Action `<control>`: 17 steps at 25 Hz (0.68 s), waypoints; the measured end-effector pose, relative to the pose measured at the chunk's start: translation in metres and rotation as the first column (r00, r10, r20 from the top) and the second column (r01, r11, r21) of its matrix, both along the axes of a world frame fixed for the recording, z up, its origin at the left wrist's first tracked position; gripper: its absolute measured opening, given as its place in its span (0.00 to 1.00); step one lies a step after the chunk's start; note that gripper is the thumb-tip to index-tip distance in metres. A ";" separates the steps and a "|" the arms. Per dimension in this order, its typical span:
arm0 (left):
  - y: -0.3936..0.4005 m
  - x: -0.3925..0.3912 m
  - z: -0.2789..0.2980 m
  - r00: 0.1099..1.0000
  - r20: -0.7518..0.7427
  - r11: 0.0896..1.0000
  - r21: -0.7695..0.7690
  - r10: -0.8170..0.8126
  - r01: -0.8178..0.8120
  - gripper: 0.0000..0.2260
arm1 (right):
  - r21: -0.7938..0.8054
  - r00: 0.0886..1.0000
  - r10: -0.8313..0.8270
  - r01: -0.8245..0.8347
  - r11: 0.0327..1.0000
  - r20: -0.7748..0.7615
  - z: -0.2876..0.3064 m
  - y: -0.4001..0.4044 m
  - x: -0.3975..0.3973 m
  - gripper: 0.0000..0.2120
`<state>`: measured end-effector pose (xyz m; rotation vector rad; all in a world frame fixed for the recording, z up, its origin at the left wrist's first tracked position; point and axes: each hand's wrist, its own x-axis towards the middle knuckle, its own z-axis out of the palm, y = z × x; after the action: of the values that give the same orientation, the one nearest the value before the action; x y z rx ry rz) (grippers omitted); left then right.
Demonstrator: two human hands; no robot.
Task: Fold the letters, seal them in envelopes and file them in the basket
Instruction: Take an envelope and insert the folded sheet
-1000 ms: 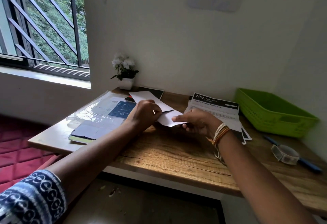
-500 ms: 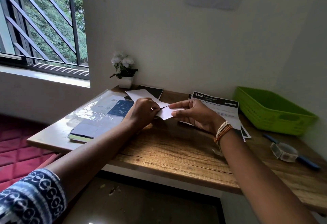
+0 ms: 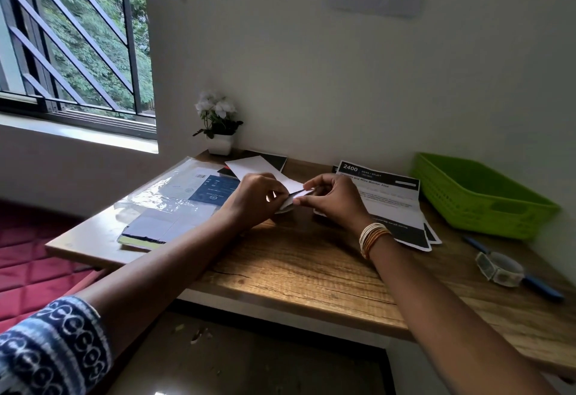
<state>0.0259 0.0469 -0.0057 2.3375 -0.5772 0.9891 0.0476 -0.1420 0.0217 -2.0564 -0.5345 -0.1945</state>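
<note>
Since half a second ago: right hand (image 3: 335, 199) has curled in closer to left hand (image 3: 255, 199), fingers now bent rather than extended. Head view. Both hands pinch one white envelope (image 3: 293, 188), grip clamped on it from either side, just above the worktop (image 3: 296, 263). Behind the grip: second white envelope (image 3: 249, 167). Right of the grip: printed letters (image 3: 392, 204), then green basket (image 3: 480, 195) well apart. Left of the grip: plastic-wrapped packet (image 3: 174, 204).

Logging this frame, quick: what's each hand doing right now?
Left hand: grip closed on the white envelope.
Right hand: fingers pinch the same envelope.
</note>
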 end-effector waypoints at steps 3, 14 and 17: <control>-0.003 -0.001 -0.001 0.998 0.015 0.998 -0.022 -0.054 0.054 0.02 | -0.132 0.984 -0.105 0.123 0.984 0.142 -0.002 0.001 0.005 0.22; -0.008 -0.004 -0.002 0.990 0.002 0.990 -0.010 -0.142 0.142 0.03 | -0.368 0.935 -0.093 0.225 0.902 0.343 -0.010 0.008 0.008 0.14; -0.007 -0.002 -0.003 0.994 0.008 0.994 -0.022 -0.108 0.108 0.03 | -0.236 0.992 0.004 0.026 0.971 0.125 0.003 -0.004 0.007 0.15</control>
<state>0.0236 0.0403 -0.0083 2.2587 -0.6849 0.9499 0.0551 -0.1461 0.0245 -2.2908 -0.6499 -0.2790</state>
